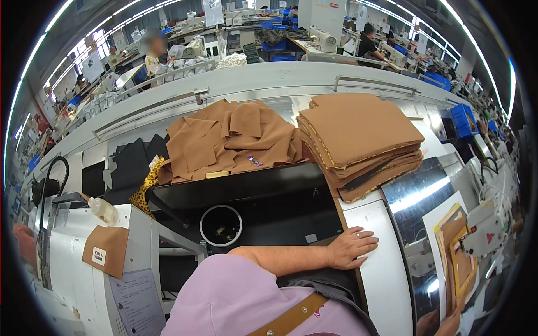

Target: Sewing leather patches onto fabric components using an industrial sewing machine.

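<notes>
My left arm reaches across in front of me from a pink sleeve. My left hand (353, 247) lies flat on the white tabletop (386, 252), palm down, fingers stretched and holding nothing; a ring shows on one finger. At the lower right rim, part of my right hand (450, 323) is beside the lower end of brown pieces with yellow edging (457, 252). Its fingers are too cut off to show whether they grip anything. These pieces lie on white sheeting by the white sewing machine head (479, 238). Beyond my left hand stands a stack of brown cut panels (361, 126).
A loose heap of brown pieces (224, 137) lies left of the stack, above a black recess holding a round bin (221, 225). Leopard-print cloth (148, 185) hangs beside it. The left white cabinet carries a bottle (103, 211) and brown panel (106, 249). People work at machines beyond.
</notes>
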Demonstrator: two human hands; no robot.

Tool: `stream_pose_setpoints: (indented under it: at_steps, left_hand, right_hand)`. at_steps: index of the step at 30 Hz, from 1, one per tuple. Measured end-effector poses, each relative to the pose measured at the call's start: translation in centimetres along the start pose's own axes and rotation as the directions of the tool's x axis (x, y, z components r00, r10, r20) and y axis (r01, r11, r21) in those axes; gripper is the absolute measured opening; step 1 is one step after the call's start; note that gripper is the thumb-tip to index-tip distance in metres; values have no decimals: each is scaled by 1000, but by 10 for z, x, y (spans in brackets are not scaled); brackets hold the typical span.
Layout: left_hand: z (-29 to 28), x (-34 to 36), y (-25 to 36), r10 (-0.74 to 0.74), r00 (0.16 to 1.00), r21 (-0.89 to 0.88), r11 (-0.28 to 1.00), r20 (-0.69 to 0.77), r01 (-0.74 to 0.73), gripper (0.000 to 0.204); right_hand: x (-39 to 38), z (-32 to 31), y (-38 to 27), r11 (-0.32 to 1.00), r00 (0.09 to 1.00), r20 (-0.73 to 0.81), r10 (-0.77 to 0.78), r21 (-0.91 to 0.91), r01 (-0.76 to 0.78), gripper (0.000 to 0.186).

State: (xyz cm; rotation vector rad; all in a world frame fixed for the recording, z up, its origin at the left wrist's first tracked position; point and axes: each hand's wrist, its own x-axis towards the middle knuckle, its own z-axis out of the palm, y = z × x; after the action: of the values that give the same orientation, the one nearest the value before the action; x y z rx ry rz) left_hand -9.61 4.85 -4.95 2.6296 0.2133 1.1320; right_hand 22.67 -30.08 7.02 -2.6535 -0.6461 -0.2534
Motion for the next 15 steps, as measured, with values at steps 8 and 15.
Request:
stream_pose_setpoints:
  at_steps: [8,15]
  left_hand:
    - [1,33,24,150,983,-96,986,110,-140,55]
    - [55,134,78,457,882,-492,797,115,-349,83]
  right_hand:
    - [-87,-68,-97,970,972,229,61,214,-111,31]
    - [-143,-94,-145,891,882,466,67,370,-263,28]
